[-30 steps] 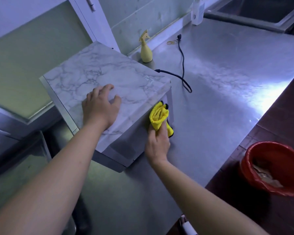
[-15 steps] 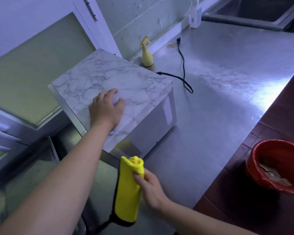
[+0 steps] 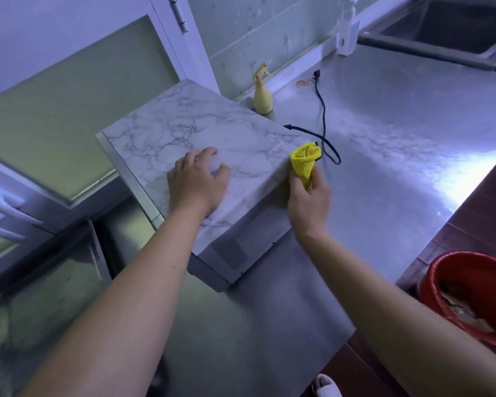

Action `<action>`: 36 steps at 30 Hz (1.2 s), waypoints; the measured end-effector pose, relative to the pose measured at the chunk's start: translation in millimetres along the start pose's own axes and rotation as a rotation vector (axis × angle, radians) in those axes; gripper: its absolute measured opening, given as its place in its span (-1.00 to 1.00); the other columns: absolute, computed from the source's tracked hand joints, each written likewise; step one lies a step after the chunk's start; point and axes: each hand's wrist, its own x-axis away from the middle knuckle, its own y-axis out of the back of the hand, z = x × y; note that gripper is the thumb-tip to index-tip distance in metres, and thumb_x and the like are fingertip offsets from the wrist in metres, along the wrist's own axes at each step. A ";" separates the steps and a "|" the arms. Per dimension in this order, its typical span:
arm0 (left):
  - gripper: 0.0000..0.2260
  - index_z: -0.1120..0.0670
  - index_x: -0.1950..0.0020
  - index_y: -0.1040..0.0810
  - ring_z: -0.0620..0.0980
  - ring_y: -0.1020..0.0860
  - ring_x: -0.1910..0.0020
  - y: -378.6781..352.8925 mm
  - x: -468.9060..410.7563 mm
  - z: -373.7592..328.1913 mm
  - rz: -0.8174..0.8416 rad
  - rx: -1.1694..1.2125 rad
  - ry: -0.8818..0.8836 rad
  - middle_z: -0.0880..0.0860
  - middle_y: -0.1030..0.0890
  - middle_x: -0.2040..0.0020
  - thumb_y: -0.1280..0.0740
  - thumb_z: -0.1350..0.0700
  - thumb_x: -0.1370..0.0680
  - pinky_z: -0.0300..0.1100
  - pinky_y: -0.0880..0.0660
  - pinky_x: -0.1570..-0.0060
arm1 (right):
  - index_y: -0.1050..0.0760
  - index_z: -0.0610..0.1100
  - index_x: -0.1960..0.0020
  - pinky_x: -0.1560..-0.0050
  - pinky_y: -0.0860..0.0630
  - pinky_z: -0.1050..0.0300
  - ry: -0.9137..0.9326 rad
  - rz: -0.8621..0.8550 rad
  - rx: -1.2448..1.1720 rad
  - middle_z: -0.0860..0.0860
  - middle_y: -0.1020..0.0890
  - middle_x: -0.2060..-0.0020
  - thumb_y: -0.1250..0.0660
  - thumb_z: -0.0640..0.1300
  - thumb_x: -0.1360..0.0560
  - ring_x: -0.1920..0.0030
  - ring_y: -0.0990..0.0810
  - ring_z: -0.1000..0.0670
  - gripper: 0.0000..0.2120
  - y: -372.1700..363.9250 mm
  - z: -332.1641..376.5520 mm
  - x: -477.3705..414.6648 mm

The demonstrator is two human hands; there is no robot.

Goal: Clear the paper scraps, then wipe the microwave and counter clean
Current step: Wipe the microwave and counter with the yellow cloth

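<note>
Microwave (image 3: 212,144), its top covered in a grey-veined marble pattern, sits on the steel desk (image 3: 384,167) at about 10 o'clock from the picture's centre, turned at an angle so one corner points toward 6 o'clock. Its grey side panel with a vent patch faces the viewer. The left hand (image 3: 196,181) lies palm down on the marble top near the front edge, fingers spread and relaxed, pressing flat and gripping nothing. The right hand (image 3: 309,199) is closed round a bunched yellow cloth (image 3: 305,160), which pokes up out of the fist and touches the microwave's right edge at its 3 o'clock corner.

A black power cord (image 3: 324,116) runs from the microwave's back corner across the desk toward 12 o'clock, looping just beside the cloth; its plug lies loose on the steel. A small yellow spray bottle (image 3: 262,96) stands upright at 12 o'clock from the microwave, near the wall. A white pump bottle (image 3: 347,32) stands farther off at 1 o'clock, beside the sink (image 3: 441,30). A red bin (image 3: 441,285) holding paper scraps (image 3: 458,308) stands on the floor at 4 o'clock, below the desk edge. A cabinet door (image 3: 69,90) with frosted glass hangs at 9 o'clock.
</note>
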 end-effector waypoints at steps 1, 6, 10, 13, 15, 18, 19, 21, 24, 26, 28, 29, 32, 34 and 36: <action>-0.57 -0.11 -0.44 -0.41 0.10 -0.31 -0.41 0.0 -0.4 -0.2 0.002 -0.002 0.001 0.02 -0.39 -0.45 -0.17 -0.15 -0.58 0.03 -0.19 -0.41 | -0.51 -0.01 -0.31 -0.14 -0.48 0.01 0.009 0.002 0.034 0.15 -0.62 0.01 -0.24 -0.05 -0.55 0.01 -0.56 0.13 -0.66 -9.7 -1.7 9.3; -0.59 -0.12 -0.42 -0.42 0.10 -0.30 -0.42 -1.6 -0.4 -1.7 -0.013 0.006 0.010 0.02 -0.39 -0.44 -0.18 -0.14 -0.58 0.00 -0.17 -0.41 | -0.48 -0.14 -0.40 -0.54 -0.16 -0.10 0.136 0.052 0.022 -0.02 -0.34 -0.51 -0.19 -0.32 -0.43 -0.55 -0.24 -0.09 -0.47 -35.5 -24.2 90.2; -0.58 -0.11 -0.44 -0.40 0.09 -0.29 -0.43 -0.3 0.3 -2.3 0.001 -0.005 -0.003 0.02 -0.37 -0.46 -0.17 -0.14 -0.59 0.00 -0.16 -0.41 | -0.50 -0.15 -0.39 -0.54 -0.07 0.16 0.183 0.155 -0.015 0.06 -0.29 -0.50 -0.26 -0.40 -0.42 -0.58 -0.16 -0.10 -0.45 -52.0 -39.0 162.7; -0.59 -0.12 -0.43 -0.39 0.08 -0.29 -0.42 0.7 0.9 -2.8 0.016 -0.015 0.002 0.01 -0.37 -0.46 -0.15 -0.14 -0.59 0.00 -0.17 -0.40 | -0.49 -0.11 -0.40 -0.54 -0.11 0.17 0.165 0.347 -0.050 0.05 -0.34 -0.49 -0.30 -0.40 -0.42 -0.56 -0.21 -0.02 -0.43 -59.4 -54.0 210.2; -0.60 -0.12 -0.43 -0.40 0.08 -0.30 -0.42 0.9 2.3 -3.2 0.024 -0.011 0.001 0.01 -0.36 -0.46 -0.15 -0.14 -0.59 0.00 -0.17 -0.40 | -0.52 -0.08 -0.38 -0.53 -0.19 0.15 0.081 0.519 -0.066 0.07 -0.39 -0.47 -0.30 -0.34 -0.47 -0.52 -0.29 0.05 -0.50 -60.8 -63.5 232.1; -0.59 -0.12 -0.44 -0.40 0.07 -0.30 -0.43 2.6 1.9 -2.4 0.023 -0.005 0.001 0.01 -0.37 -0.47 -0.16 -0.14 -0.60 -0.02 -0.16 -0.40 | -0.59 0.02 -0.26 -0.32 -0.44 0.12 -0.101 0.833 -0.068 0.19 -0.63 -0.19 -0.26 -0.23 -0.57 -0.22 -0.53 0.24 -0.67 -55.0 -75.4 231.0; -0.59 -0.12 -0.44 -0.40 0.07 -0.29 -0.43 3.2 2.2 -2.1 0.029 -0.003 0.001 0.02 -0.37 -0.47 -0.16 -0.14 -0.60 -0.02 -0.16 -0.40 | -0.60 0.05 -0.20 -0.22 -0.49 0.16 -0.142 0.879 -0.046 0.25 -0.65 -0.06 -0.26 -0.21 -0.57 -0.09 -0.54 0.31 -0.71 -48.2 -78.6 226.4; -0.58 -0.12 -0.44 -0.39 0.08 -0.29 -0.43 2.2 1.7 -2.3 0.034 -0.003 -0.007 0.03 -0.36 -0.46 -0.15 -0.15 -0.60 0.00 -0.16 -0.40 | -0.63 0.08 -0.12 -0.09 -0.48 0.28 -0.238 0.871 -0.052 0.32 -0.65 0.07 -0.30 -0.20 -0.56 0.01 -0.52 0.38 -0.75 -30.0 -88.4 216.8; -0.58 -0.12 -0.44 -0.38 0.10 -0.28 -0.43 0.6 -0.4 -1.3 0.037 -0.008 -0.008 0.04 -0.36 -0.46 -0.15 -0.15 -0.59 0.02 -0.16 -0.39 | -0.67 0.14 -0.03 -0.05 -0.47 0.37 -0.380 0.716 -0.094 0.33 -0.68 0.05 -0.33 -0.24 -0.56 -0.02 -0.58 0.31 -0.71 8.7 -103.5 198.6; -0.58 -0.12 -0.43 -0.38 0.11 -0.28 -0.42 -0.1 -0.3 -1.2 0.026 -0.009 -0.006 0.05 -0.36 -0.45 -0.15 -0.15 -0.58 0.03 -0.17 -0.39 | -0.69 0.19 0.02 -0.02 -0.49 0.41 -0.433 0.504 -0.114 0.29 -0.69 0.03 -0.32 -0.27 -0.58 -0.03 -0.61 0.27 -0.64 34.6 -109.2 172.8; -0.58 -0.11 -0.42 -0.38 0.12 -0.28 -0.42 -0.6 -0.5 -1.6 0.019 -0.012 -0.005 0.05 -0.36 -0.44 -0.14 -0.14 -0.58 0.04 -0.17 -0.39 | -0.69 0.16 0.05 -0.05 -0.51 0.37 -0.409 0.261 -0.122 0.24 -0.68 -0.04 -0.30 -0.29 -0.58 -0.02 -0.62 0.27 -0.64 51.8 -110.5 134.3; -0.59 -0.11 -0.42 -0.38 0.12 -0.28 -0.42 -0.6 -0.8 -1.6 0.019 -0.016 -0.003 0.06 -0.36 -0.44 -0.14 -0.14 -0.58 0.04 -0.17 -0.39 | -0.67 0.12 0.00 -0.10 -0.52 0.29 -0.392 0.157 -0.140 0.18 -0.68 -0.06 -0.30 -0.28 -0.58 -0.03 -0.62 0.23 -0.69 56.4 -108.8 112.5; -0.60 -0.12 -0.41 -0.39 0.12 -0.28 -0.42 -0.9 -0.6 -1.8 0.018 -0.020 -0.005 0.05 -0.36 -0.44 -0.14 -0.14 -0.58 0.03 -0.17 -0.39 | -0.64 0.05 -0.06 -0.02 -0.52 0.19 -0.287 -0.054 -0.189 0.17 -0.66 0.10 -0.33 -0.19 -0.55 0.07 -0.56 0.19 -0.80 48.1 -96.2 44.9; -0.60 -0.11 -0.41 -0.39 0.11 -0.28 -0.42 -1.1 -0.5 -1.3 0.014 -0.020 -0.005 0.05 -0.36 -0.44 -0.14 -0.13 -0.58 0.03 -0.16 -0.39 | -0.65 0.05 -0.05 0.09 -0.47 0.26 -0.232 -0.117 -0.188 0.27 -0.61 0.23 -0.32 -0.11 -0.52 0.17 -0.50 0.23 -0.82 27.2 -88.3 5.9; -0.60 -0.12 -0.41 -0.40 0.11 -0.28 -0.42 -1.9 -1.2 -0.6 0.007 -0.015 -0.001 0.05 -0.36 -0.44 -0.15 -0.13 -0.58 0.02 -0.15 -0.40 | -0.65 0.01 -0.07 0.07 -0.45 0.22 -0.255 -0.144 -0.174 0.31 -0.59 0.28 -0.31 -0.03 -0.49 0.19 -0.47 0.23 -0.79 1.1 -87.5 -17.8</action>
